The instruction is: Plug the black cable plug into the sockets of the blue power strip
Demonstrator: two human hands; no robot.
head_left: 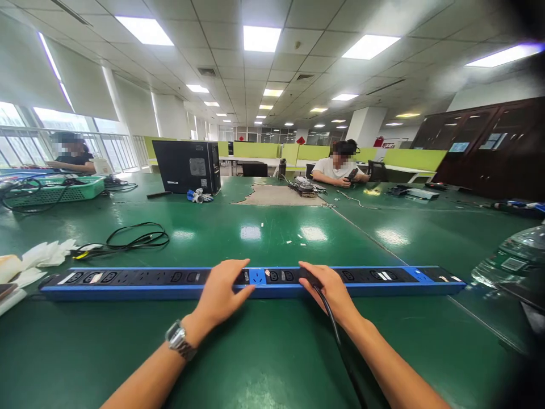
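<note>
A long blue and black power strip [128,279] lies across the green table in front of me. My left hand [223,292] rests flat on its middle, fingers stretched out over the sockets, with a watch on the wrist. My right hand [327,287] is closed on a black plug set in the strip just right of a blue socket [257,276]. The plug's black cable [336,335] runs back under my right forearm toward me.
A coiled black cable [136,238] and white crumpled paper [38,255] lie at the left. A plastic bottle [511,261] lies at the right edge. Farther off stand a black computer case [187,166] and a green basket [55,190]; two people sit at the far sides.
</note>
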